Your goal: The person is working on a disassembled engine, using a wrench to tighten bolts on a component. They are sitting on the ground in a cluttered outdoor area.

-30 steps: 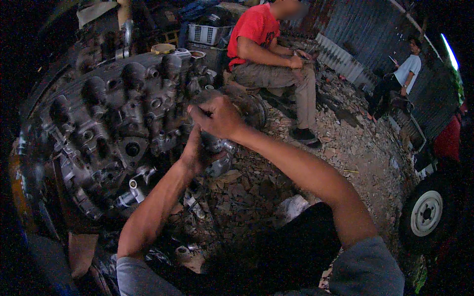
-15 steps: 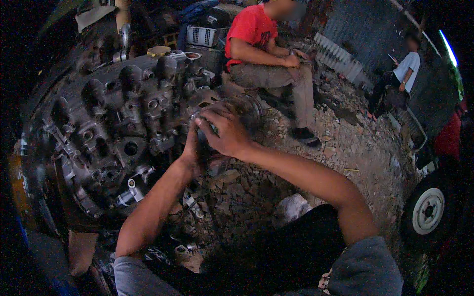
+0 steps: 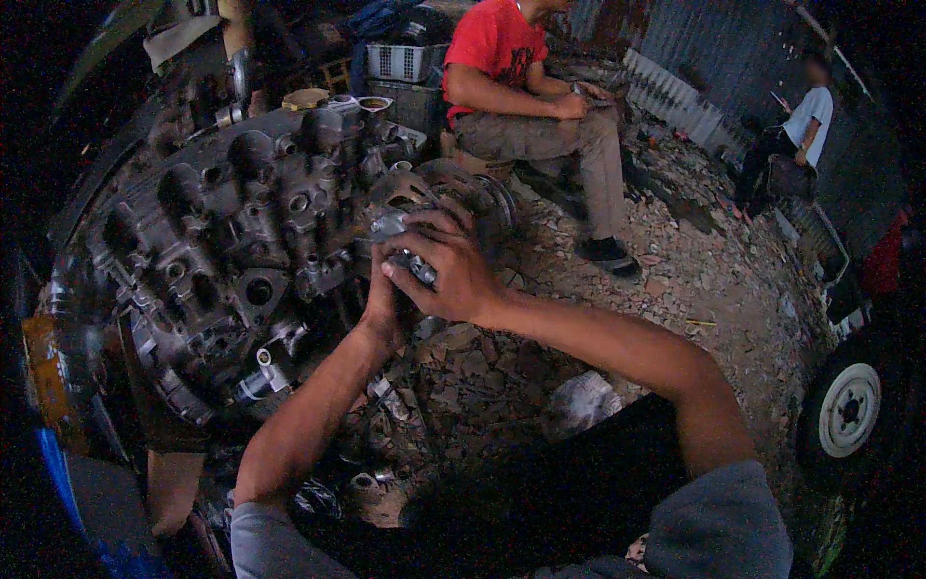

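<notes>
Wide rubble (image 3: pixel 666 280) skirts engine (image 3: pixel 222 236); right hand (image 3: pixel 461 268) clasps metal part (image 3: pixel 422 270); left hand (image 3: pixel 382 311) grip hidden.

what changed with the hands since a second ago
The right hand has come down in the picture, toward the person, and a little to the right. A silver metal part now shows between its thumb and fingers; whether it was already held cannot be told. The left hand stays close against the right. The engine block and the seated person in red stay put.
</notes>
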A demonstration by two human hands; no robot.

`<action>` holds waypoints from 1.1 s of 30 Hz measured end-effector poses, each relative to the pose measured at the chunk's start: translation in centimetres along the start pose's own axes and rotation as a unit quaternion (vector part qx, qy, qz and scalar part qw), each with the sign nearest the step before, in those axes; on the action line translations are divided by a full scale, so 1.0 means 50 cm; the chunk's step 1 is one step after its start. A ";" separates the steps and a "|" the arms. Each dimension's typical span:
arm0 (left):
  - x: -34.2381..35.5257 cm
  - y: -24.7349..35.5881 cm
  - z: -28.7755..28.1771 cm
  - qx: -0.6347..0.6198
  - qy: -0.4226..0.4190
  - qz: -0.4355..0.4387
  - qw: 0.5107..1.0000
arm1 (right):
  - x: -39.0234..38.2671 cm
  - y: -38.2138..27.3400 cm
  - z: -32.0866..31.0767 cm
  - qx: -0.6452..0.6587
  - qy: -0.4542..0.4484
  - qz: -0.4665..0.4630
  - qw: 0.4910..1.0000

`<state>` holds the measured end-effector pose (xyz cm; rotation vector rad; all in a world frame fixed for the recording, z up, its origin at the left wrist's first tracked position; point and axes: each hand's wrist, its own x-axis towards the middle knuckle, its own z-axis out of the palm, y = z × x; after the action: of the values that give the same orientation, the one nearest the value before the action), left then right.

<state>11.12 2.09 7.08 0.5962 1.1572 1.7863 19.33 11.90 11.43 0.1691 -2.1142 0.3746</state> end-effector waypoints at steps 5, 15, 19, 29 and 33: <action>0.050 -0.053 -0.089 -0.185 -0.068 -0.077 0.977 | -0.014 -0.004 0.009 0.002 -0.019 -0.003 1.000; 0.031 -0.048 -0.023 -0.060 0.082 0.010 0.995 | -0.037 0.020 -0.003 -0.019 -0.031 -0.048 0.998; 0.052 -0.068 -0.060 -0.094 0.056 0.027 0.994 | -0.027 0.015 0.011 0.047 -0.033 -0.012 0.998; 0.003 -0.028 -0.008 -0.125 0.035 -0.088 0.988 | -0.017 0.030 -0.010 0.033 -0.099 -0.029 0.994; -0.008 -0.017 0.002 -0.112 0.012 -0.107 0.988 | -0.027 0.042 -0.010 0.028 -0.090 -0.061 0.994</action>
<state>11.76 1.91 6.39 0.3066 0.9784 1.7114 19.91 13.99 10.13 0.3751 -2.2588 0.3581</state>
